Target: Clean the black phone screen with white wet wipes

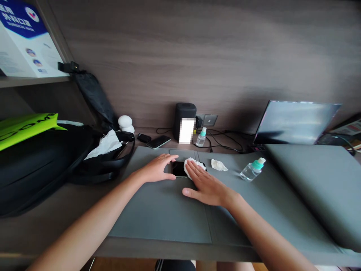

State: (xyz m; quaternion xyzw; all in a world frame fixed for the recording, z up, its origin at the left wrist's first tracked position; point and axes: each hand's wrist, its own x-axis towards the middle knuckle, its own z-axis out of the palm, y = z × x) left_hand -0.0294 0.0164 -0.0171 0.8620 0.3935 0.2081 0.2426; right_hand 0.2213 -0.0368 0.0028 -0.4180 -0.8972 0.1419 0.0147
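A dark phone lay flat, screen up, on the grey mat that covered the middle of the tabletop. The person's left hand rested at the phone's left end, its fingers stretched out and nearly flat, touching the edge rather than wrapped round it. The right hand lay open too, palm down, its fingers pressing a white wipe onto the phone's right end; neither hand was closed on anything. Just right of that wipe sat a crumpled tissue, and farther right a clear bottle with a teal cap lay on its side. Near the wall stood a black speaker, with a second phone to its left and an open laptop well to its right. The dark phone looked thin, stiff and smooth, likely slippery on its glass and apt to skid under a sideways push, so its side edges seemed the surest hold. The wipe looked soft, light and limp, and would probably bunch unless held flat.
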